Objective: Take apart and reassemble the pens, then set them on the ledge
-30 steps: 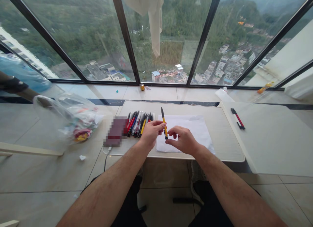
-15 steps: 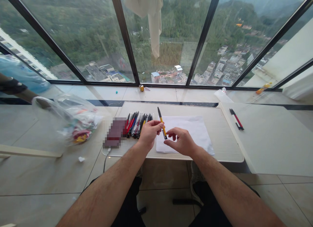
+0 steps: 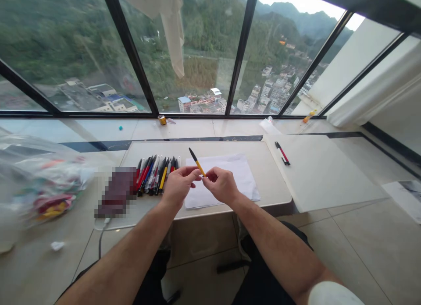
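Note:
A pen with a black upper part and a yellow barrel (image 3: pixel 198 164) is held tilted over the white paper (image 3: pixel 230 173). My left hand (image 3: pixel 177 186) is closed, thumb and forefinger pinching the lower barrel from the left. My right hand (image 3: pixel 222 185) is also closed, its fingertips gripping the pen's bottom end. That end is partly hidden by fingers. Left of the paper lies a row of several pens (image 3: pixel 154 173) in black, red, blue, clear and yellow. Beside them is a pixelated dark red object (image 3: pixel 118 189) with a cable.
The small white table (image 3: pixel 272 178) carries the paper and pens. To its right, a black pen and a red pen (image 3: pixel 283 154) lie on a pale board (image 3: pixel 329 173). A filled plastic bag (image 3: pixel 55 178) sits at left. On the window ledge stands a gold can (image 3: pixel 162 119).
My right hand has closed from an open pose onto the pen's lower end. The pen leans more to the left. The view has turned right.

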